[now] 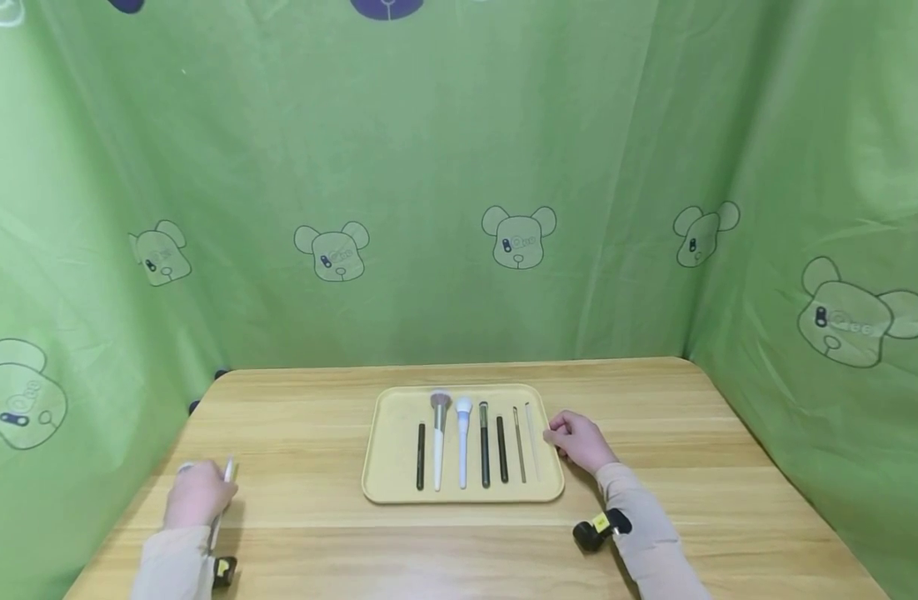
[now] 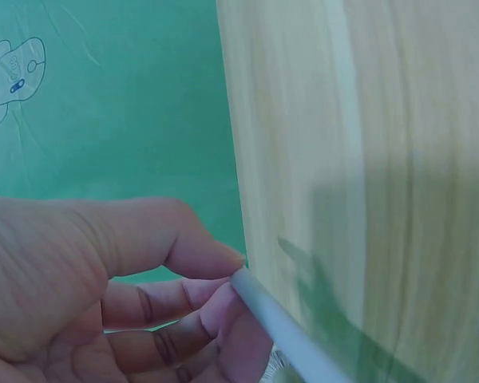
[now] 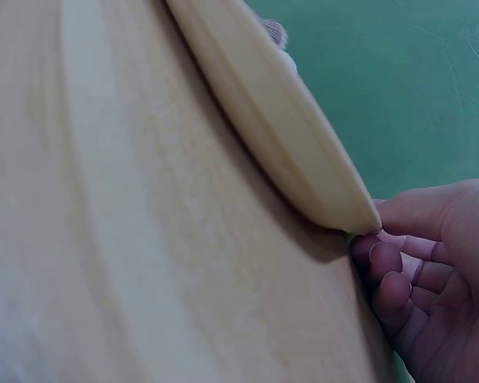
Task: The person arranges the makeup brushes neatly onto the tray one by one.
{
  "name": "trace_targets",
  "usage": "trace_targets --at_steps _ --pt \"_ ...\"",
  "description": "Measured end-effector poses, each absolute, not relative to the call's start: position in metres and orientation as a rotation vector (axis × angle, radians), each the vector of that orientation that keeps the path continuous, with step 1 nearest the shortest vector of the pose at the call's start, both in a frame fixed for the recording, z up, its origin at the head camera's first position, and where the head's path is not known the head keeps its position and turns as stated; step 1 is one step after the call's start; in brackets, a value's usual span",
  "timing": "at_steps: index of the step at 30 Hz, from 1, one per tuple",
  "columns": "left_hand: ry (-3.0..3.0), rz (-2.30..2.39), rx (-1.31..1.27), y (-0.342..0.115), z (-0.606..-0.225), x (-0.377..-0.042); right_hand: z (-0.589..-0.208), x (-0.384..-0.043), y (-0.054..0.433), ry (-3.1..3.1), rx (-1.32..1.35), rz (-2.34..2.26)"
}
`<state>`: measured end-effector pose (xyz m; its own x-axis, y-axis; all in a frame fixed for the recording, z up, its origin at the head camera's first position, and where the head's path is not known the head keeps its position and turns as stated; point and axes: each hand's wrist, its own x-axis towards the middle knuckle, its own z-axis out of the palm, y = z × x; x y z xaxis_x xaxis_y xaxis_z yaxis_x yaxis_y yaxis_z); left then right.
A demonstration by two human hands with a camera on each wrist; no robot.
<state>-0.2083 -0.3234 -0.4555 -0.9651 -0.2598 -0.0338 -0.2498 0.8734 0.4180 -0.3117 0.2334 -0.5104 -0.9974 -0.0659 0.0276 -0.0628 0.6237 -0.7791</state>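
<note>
At the table's left side, my left hand (image 1: 199, 493) pinches a white-handled makeup brush (image 2: 283, 327) between thumb and fingers. Pale bristles (image 2: 281, 369) show just below the handle in the left wrist view; part of what the hand holds is hidden behind its fingers. My right hand (image 1: 581, 442) grips the right rim of a cream-yellow tray (image 1: 391, 450), thumb above and curled fingers beneath. Several makeup brushes lie side by side in that tray, among them a grey-brown fluffy brush (image 1: 440, 425), a white brush (image 1: 463, 442) and a black-handled brush (image 1: 485, 446).
The wooden table (image 1: 301, 533) has rounded back corners. A green curtain (image 1: 429, 125) printed with bear faces surrounds its back and sides. Slim dark sticks (image 1: 421, 457) and thin brushes (image 1: 520, 446) also lie in the tray.
</note>
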Motion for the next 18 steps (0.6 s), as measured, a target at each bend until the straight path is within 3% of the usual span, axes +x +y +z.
trace_targets --at_steps 18 --pt "-2.935 -0.787 0.325 -0.289 -0.444 -0.231 -0.514 -0.313 0.234 2.833 -0.128 -1.386"
